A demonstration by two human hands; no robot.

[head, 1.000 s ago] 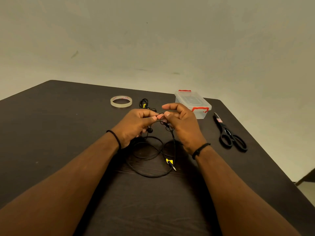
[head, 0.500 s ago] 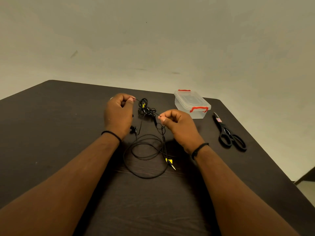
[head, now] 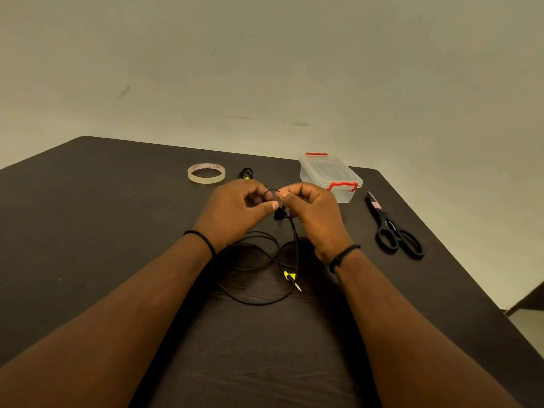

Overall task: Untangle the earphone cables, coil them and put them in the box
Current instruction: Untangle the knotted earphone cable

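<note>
A black earphone cable (head: 259, 300) lies in loose loops on the dark table (head: 88, 231), its jack with a yellow tag (head: 290, 275) pointing toward me. My left hand (head: 235, 210) and my right hand (head: 315, 213) meet above the loops, and each pinches the thin upper part of this cable between thumb and fingers. Earbuds hang just below the fingertips. A second black earphone bundle (head: 245, 173) with a yellow tag lies behind my left hand. The clear plastic box (head: 329, 176) with red latches stands closed at the back right.
A roll of clear tape (head: 206, 173) lies at the back, left of the second bundle. Black scissors (head: 393, 231) lie to the right of the box, near the table's right edge.
My left hand, which had pulled the cable out to the left and back, has come back to the middle, and both hands are now close together on the cable again.
</note>
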